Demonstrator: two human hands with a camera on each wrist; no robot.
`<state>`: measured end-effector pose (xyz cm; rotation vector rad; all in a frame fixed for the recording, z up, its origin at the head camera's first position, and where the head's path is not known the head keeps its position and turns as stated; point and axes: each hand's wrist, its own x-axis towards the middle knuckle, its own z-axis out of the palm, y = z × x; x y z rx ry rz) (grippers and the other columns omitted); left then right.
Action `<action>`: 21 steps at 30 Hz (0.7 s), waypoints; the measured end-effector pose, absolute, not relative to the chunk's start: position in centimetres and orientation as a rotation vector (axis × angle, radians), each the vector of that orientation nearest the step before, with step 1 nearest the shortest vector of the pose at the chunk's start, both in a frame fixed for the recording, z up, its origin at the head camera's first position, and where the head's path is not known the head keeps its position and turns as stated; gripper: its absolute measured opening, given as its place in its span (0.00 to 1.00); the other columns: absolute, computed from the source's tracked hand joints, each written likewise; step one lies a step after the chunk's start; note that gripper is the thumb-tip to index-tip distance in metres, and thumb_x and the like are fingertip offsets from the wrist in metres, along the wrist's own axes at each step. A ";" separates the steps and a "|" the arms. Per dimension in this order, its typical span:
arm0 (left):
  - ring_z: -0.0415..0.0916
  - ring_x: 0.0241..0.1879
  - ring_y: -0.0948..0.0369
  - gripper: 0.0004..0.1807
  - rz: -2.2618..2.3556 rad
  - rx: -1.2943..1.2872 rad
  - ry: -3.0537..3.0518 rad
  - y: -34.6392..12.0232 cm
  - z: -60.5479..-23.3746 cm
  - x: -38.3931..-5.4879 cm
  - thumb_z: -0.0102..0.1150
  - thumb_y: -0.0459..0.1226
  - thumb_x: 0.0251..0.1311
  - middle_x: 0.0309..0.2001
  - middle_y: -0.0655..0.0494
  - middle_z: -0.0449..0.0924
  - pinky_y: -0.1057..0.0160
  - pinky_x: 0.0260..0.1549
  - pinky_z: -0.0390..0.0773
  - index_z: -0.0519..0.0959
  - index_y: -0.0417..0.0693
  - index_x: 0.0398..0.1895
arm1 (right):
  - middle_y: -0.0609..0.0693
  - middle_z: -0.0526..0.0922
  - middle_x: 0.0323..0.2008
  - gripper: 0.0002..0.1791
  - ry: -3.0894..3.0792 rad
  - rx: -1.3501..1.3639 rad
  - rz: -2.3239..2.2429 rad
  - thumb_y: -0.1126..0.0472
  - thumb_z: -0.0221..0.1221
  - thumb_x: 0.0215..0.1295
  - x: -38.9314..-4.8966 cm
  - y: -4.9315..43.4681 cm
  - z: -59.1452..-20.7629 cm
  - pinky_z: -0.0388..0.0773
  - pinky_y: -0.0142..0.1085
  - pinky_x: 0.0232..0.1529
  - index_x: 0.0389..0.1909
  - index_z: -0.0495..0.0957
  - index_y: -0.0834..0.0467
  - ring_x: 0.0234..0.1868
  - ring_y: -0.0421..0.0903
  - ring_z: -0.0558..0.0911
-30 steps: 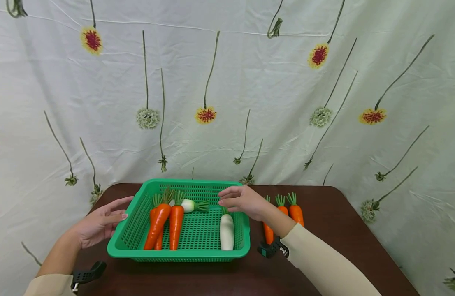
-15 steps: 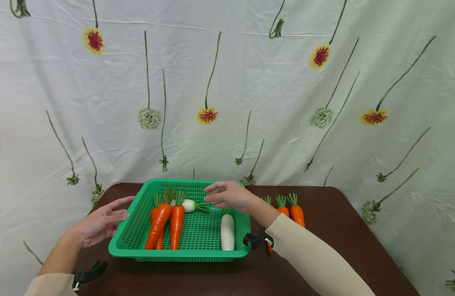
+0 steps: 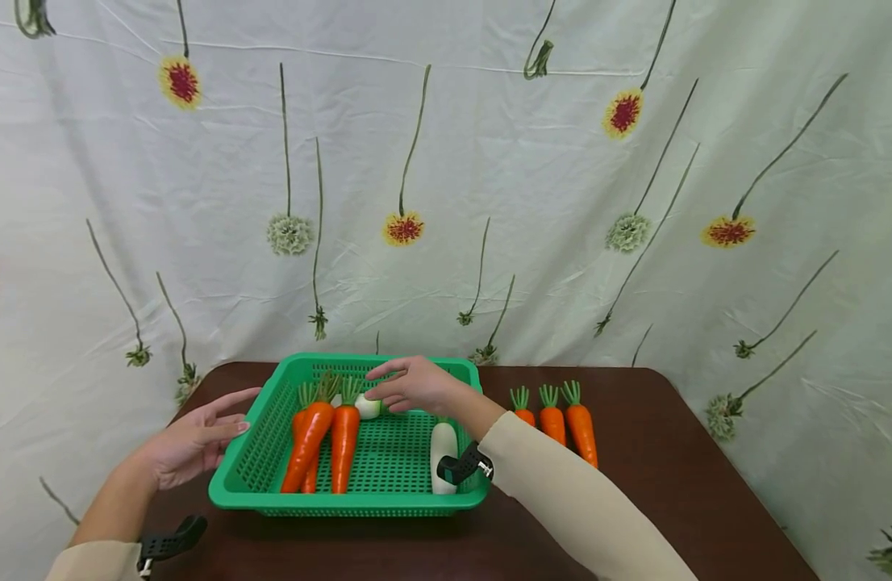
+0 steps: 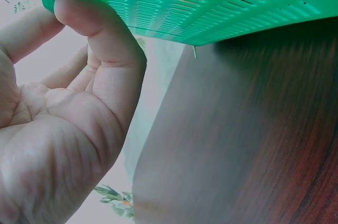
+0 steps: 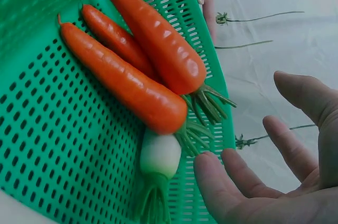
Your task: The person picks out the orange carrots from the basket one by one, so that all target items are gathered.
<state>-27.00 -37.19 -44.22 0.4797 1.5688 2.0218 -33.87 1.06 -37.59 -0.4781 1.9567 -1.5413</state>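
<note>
In the last second, the right hand [image 3: 413,385] has travelled leftward, from above the right rim of the basket [image 3: 359,502] to above its far middle part. Its fingers are spread loosely and hold nothing; they are very near the small radish [image 3: 368,406], but whether they touch it I cannot tell. The left hand [image 3: 199,440] has stayed at the left rim, its fingers extended against the plastic, not clenched. The basket itself has kept its place on the left part of the tabletop [image 3: 649,460], close to the far edge. Inside it, three carrots [image 3: 310,448] lie at the left, the small radish beyond them, and the long radish [image 3: 443,452] along the right wall, partly behind the right wrist. Three loose carrots [image 3: 580,420] lie between the basket and the far right corner, partly hidden by the sleeve. I judge that only the reach has advanced: no vegetable has been displaced, so the sorting of these things stands where it was.
</note>
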 end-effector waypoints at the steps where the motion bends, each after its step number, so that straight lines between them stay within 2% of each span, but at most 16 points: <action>1: 0.86 0.54 0.52 0.29 2.023 0.482 1.563 -37.2 -44.2 -27.0 0.34 0.29 0.81 0.61 0.54 0.82 0.47 0.54 0.84 0.60 0.72 0.73 | 0.53 0.84 0.59 0.27 1.952 -0.468 -1.538 0.62 0.68 0.67 -33.9 0.8 -37.6 0.77 0.53 0.68 0.66 0.77 0.57 0.67 0.63 0.78; 4: 0.86 0.54 0.53 0.29 2.026 0.494 1.552 -37.2 -44.3 -27.0 0.34 0.29 0.81 0.61 0.53 0.82 0.48 0.54 0.84 0.59 0.71 0.74 | 0.51 0.84 0.59 0.27 1.944 -0.439 -1.531 0.62 0.68 0.67 -34.0 0.1 -37.6 0.77 0.52 0.68 0.67 0.77 0.57 0.67 0.63 0.77; 11: 0.86 0.54 0.53 0.29 2.036 0.505 1.553 -37.3 -44.4 -27.0 0.33 0.28 0.81 0.61 0.54 0.82 0.47 0.54 0.84 0.62 0.73 0.73 | 0.51 0.81 0.60 0.28 1.942 -0.314 -1.552 0.64 0.71 0.62 -34.6 -1.5 -38.4 0.76 0.56 0.67 0.65 0.79 0.57 0.63 0.63 0.80; 16: 0.86 0.54 0.53 0.29 2.032 0.505 1.562 -37.2 -44.4 -27.0 0.34 0.28 0.81 0.61 0.54 0.82 0.48 0.53 0.85 0.61 0.73 0.73 | 0.56 0.78 0.63 0.28 1.966 -0.278 -1.499 0.63 0.73 0.60 -35.0 -2.1 -38.9 0.78 0.57 0.64 0.63 0.80 0.55 0.61 0.65 0.80; 21: 0.86 0.54 0.53 0.30 2.033 0.514 1.568 -37.3 -44.4 -27.0 0.34 0.28 0.81 0.61 0.55 0.83 0.48 0.53 0.85 0.64 0.74 0.72 | 0.61 0.82 0.57 0.28 1.975 -0.299 -1.432 0.63 0.72 0.61 -35.0 -2.5 -39.0 0.78 0.58 0.64 0.64 0.79 0.55 0.62 0.66 0.80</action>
